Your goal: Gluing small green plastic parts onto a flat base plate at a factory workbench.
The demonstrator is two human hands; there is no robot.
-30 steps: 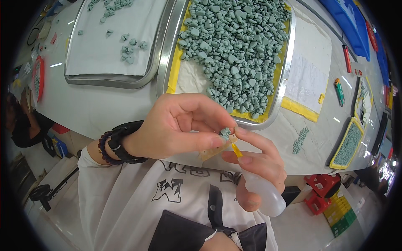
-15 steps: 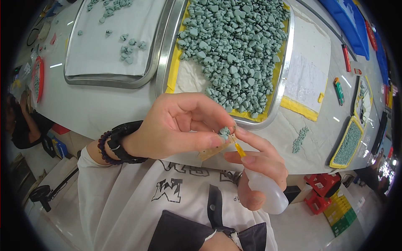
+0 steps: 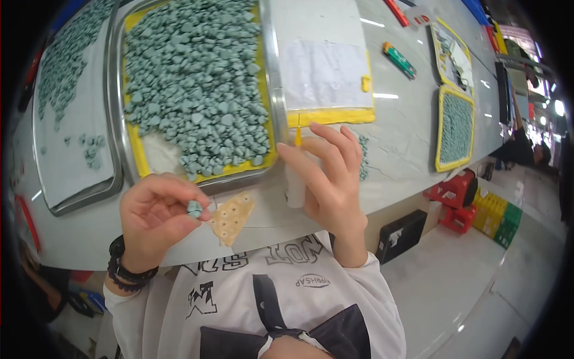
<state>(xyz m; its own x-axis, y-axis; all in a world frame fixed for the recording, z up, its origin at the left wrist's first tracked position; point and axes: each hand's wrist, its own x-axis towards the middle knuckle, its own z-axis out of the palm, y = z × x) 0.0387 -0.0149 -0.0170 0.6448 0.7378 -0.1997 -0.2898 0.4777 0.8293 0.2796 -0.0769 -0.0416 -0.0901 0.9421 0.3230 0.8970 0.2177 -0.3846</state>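
My left hand [image 3: 158, 215] pinches a small grey-green bead-like piece [image 3: 194, 208] between thumb and fingertips, above the table's near edge. Beside it lies a tan, dotted triangular scrap [image 3: 233, 218]. A white squeeze bottle [image 3: 295, 186] with a thin yellow needle tip [image 3: 298, 136] is upright to the right. My right hand [image 3: 330, 173] is at the bottle with its fingers stretched apart, one finger crossing in front of the bottle's upper part. Whether that finger touches the bottle is hard to see.
A metal tray [image 3: 276, 78] lined in yellow holds heaped grey-green pieces [image 3: 197, 84]. Another tray [image 3: 78, 206] with white lining stands left. Right are a yellow-edged sheet [image 3: 329, 115], a green lighter-like item [image 3: 399, 60] and a yellow-rimmed tray [image 3: 441, 152]. Red stools [image 3: 454, 200] are below.
My hands have moved apart, and the needle tip has left the small piece. The bottle has gone from tilted in my right hand to upright, its fingers now spread. My view has shifted right.
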